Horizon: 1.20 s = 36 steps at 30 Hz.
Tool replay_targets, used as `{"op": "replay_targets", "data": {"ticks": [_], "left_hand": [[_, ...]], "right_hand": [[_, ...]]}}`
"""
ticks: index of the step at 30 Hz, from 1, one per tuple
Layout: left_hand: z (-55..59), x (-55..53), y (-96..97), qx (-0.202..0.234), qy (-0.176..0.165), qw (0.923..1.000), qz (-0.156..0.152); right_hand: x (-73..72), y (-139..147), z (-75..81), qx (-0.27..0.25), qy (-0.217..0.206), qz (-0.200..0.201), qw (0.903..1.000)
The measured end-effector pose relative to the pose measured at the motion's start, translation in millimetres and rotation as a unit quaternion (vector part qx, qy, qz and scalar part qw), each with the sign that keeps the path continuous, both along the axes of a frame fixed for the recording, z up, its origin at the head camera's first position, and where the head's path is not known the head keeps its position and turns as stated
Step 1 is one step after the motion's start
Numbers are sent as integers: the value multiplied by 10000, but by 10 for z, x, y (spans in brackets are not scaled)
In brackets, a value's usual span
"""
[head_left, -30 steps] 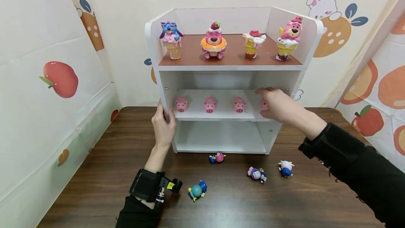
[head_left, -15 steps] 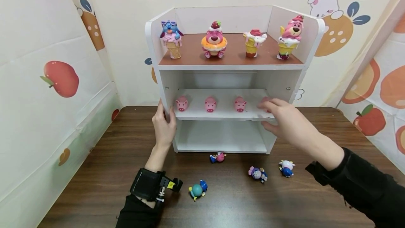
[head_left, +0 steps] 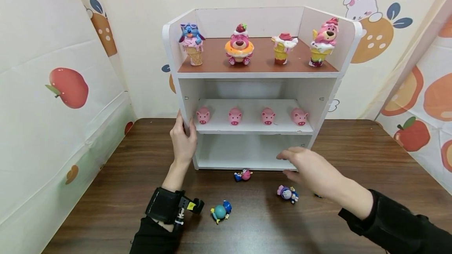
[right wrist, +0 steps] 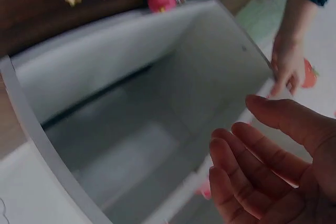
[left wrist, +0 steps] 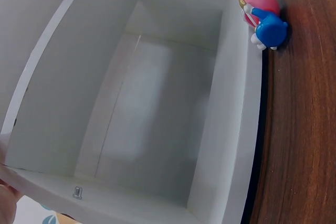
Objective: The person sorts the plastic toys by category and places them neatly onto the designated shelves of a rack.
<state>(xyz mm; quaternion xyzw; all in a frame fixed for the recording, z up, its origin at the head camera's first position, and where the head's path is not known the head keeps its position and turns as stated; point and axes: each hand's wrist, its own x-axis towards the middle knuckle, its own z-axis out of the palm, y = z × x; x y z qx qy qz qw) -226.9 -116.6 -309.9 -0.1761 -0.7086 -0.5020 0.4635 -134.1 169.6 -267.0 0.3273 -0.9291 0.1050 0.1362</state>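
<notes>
My left hand (head_left: pixel 183 140) holds the left side panel of a white toy shelf (head_left: pixel 257 75), its thumb and fingers on either side of the edge. Nothing is in my right hand (head_left: pixel 310 167); its fingers are loosely bent in front of the lower right of the shelf. In the right wrist view, that same hand (right wrist: pixel 273 166) shows a gap between thumb and fingers. A row of pink pig figures stands on the middle shelf, the rightmost pig (head_left: pixel 299 117) turned slightly. Beneath my right hand, a small figure (head_left: pixel 318 195) is almost wholly hidden.
On the brown top shelf stand several ice-cream figures, among them a pink bear in a ring (head_left: pixel 239 46). Small figures lie on the wooden table: a pink-and-blue one (head_left: pixel 243 175), a purple-and-blue one (head_left: pixel 287 194) and a teal one (head_left: pixel 220 211).
My right hand has let go of the rightmost pig, which now stands in full view. It has moved down and toward me, over the white-and-blue figure. My left hand stays put.
</notes>
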Motion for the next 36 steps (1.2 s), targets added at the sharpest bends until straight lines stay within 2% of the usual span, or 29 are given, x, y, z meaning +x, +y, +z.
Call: {"op": "replay_targets", "data": {"ticks": [3,6,12,17,25,32,36], "left_hand": [[-90,-89,-41,17,-1,10000,-18],[-121,-112,-59,5,10,10000,-40],[-131,-112,-63,-6,35,10000,-60],[-109,-91,-46,-2,-6,10000,-42],[70,78,35,0,-18,10000,-11],[-97,-92,-43,14,39,10000,-70],[-68,-65,-28,41,8,10000,-71]], "right_hand": [[-10,-21,-117,240,-233,-4,9994],[-25,-31,-226,439,-370,148,9982],[-69,-46,-384,861,-626,615,9924],[-100,-51,-463,1273,-807,853,9849],[-177,-56,-561,1613,-1121,747,9777],[-253,-78,-625,1694,-1530,556,9720],[-264,-110,-668,1804,-1619,487,9690]]}}
